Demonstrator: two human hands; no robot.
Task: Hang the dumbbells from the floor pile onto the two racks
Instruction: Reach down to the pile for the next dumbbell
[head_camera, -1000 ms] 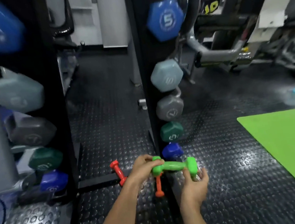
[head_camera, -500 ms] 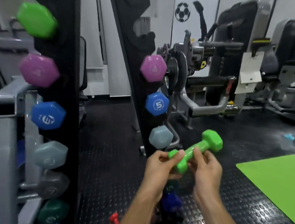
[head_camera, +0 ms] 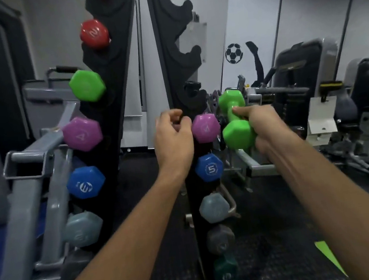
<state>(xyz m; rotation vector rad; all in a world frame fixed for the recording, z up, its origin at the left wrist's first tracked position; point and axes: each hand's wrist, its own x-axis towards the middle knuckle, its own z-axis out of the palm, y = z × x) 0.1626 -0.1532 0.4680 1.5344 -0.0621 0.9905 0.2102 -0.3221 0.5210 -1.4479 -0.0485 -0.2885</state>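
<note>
My right hand (head_camera: 263, 125) grips a bright green dumbbell (head_camera: 235, 120) by its handle, held nearly upright just right of the right rack (head_camera: 176, 76). My left hand (head_camera: 172, 133) is curled at the rack's front edge, beside a purple dumbbell (head_camera: 205, 127); whether it holds anything I cannot tell. Below the purple one hang a blue "5" dumbbell (head_camera: 209, 168), a pale grey-blue one and darker ones. The rack's notches above the purple dumbbell are bare. The left rack (head_camera: 110, 63) carries red (head_camera: 94, 33), green (head_camera: 87, 85), purple (head_camera: 82, 133), blue and pale dumbbells.
A grey metal frame (head_camera: 31, 157) stands left of the left rack. Gym machines (head_camera: 300, 94) fill the right background, with a grey bar close behind the green dumbbell. A green mat corner (head_camera: 327, 254) lies on the black studded floor at the lower right.
The view has risen from the floor to the racks' upper part. The green dumbbell went up with both hands; now only my right hand holds it, and my left hand is at the rack.
</note>
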